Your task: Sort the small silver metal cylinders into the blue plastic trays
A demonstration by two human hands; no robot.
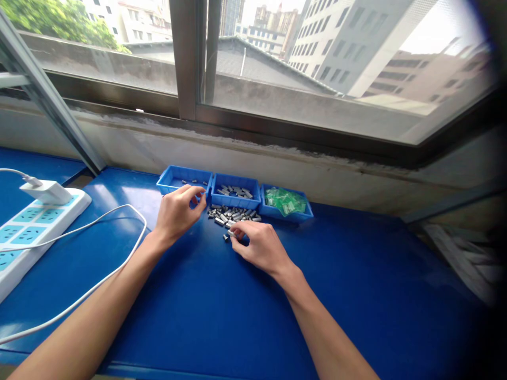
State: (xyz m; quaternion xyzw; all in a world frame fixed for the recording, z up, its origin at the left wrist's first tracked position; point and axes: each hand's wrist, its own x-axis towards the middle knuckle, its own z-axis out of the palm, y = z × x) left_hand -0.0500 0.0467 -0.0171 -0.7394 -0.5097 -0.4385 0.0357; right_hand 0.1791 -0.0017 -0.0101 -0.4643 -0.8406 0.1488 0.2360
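Both forearms [332, 322] reach up from the bottom edge, low over the blue tabletop [237, 327], and the action's all at the far side! My right hand [259, 245] has thumb and forefinger pinched narrow on a small metal cylinder [231, 233], right at the near edge of a loose heap of metal pieces [237, 215]. One dark-ended piece [226, 238] sits just beside those fingertips.

Over to my left hand [180, 211]: fingers curled, thumb near forefinger, up by the left blue bin [163, 183]; whether anything's caught in that narrow grip, I can't tell. That bin carries a few small metal parts [194, 181]. The middle blue bin [237, 202], right behind the heap, holds plenty more cylinders [237, 191], and the right blue bin [285, 215] has a green plastic bag [287, 200] bulging over its front rim.

Out on the left, a white cable [99, 287] loops past my arm, near a white power strip [81, 203] with a charger [47, 192] plugged in.
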